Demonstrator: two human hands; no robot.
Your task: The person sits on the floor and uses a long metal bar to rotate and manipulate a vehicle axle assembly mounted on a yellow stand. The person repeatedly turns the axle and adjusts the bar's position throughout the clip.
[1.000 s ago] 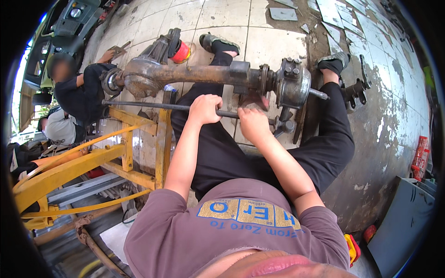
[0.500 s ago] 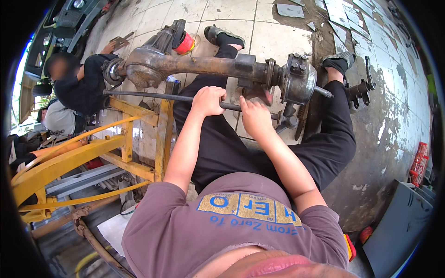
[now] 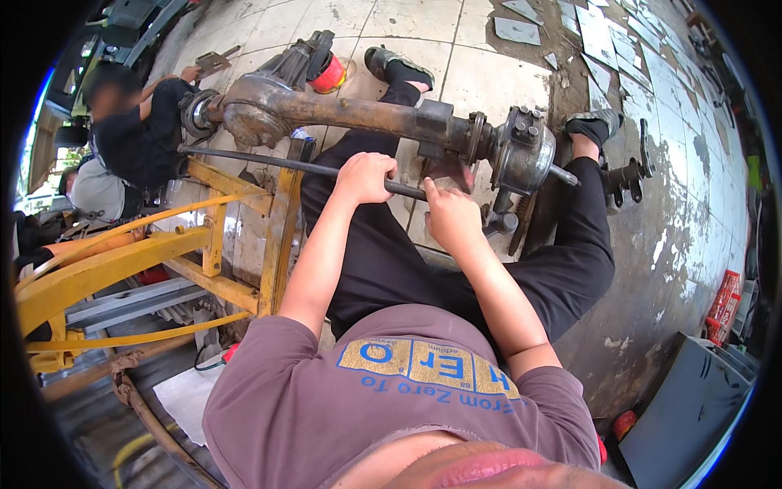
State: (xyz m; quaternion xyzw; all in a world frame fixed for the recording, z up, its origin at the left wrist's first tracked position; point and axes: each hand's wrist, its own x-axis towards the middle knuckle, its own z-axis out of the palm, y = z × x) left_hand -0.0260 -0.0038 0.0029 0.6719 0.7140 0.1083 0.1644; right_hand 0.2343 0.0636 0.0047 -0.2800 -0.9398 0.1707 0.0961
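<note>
A long dark metal tie rod lies in front of a rusty vehicle axle, roughly parallel to it. My left hand is closed round the rod near its middle, fingers wrapped over the top. Farther right, my right hand is closed on the same rod, its fingertips partly hidden underneath. Just beyond that hand sits a greasy ball joint, below the axle's round steering-knuckle housing with its protruding shaft. At the axle's left end is a flanged hub.
A yellow metal frame stands close on my left. Beyond it a person in dark clothes sits by the hub, holding a flat metal piece. A red can is behind the axle. Broken tiles and a metal bracket lie at right.
The view has shifted slightly. Both hands stay on the rod; the stretch of rod showing between my right hand and the ball joint is shorter now.
</note>
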